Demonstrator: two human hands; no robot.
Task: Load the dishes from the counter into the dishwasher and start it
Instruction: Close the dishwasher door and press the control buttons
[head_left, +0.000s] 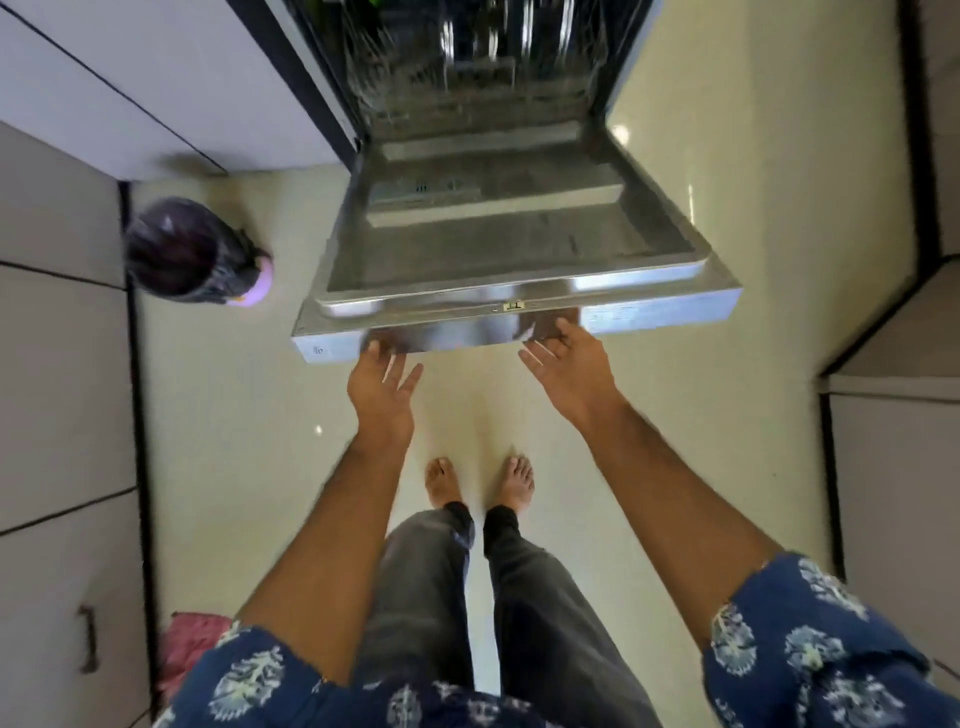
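- Both hands, left hand (382, 392) and right hand (569, 366), meet the dishwasher door (514, 249) at its front edge, fingers spread wide, gripping nothing.
- Lift evenly from both corners, I'd say, and press until it latches.

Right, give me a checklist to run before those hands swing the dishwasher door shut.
1. Both hands at the door's front edge: ok. The left hand and right hand reach its underside, palms up, fingers open.
2. Dishwasher door state: fully down, inner face bare, nothing lying on it: ok.
3. Lower rack pushed inside the tub, not jutting over the door: ok, as far as the blur lets me judge.
4. Dishes loaded: cannot tell; the rack's contents are a blur.
5. Feet clear of the door's swing: ok, they stand short of its edge.
6. Bin with dark liner clear of the door: ok, it stands off to the left.
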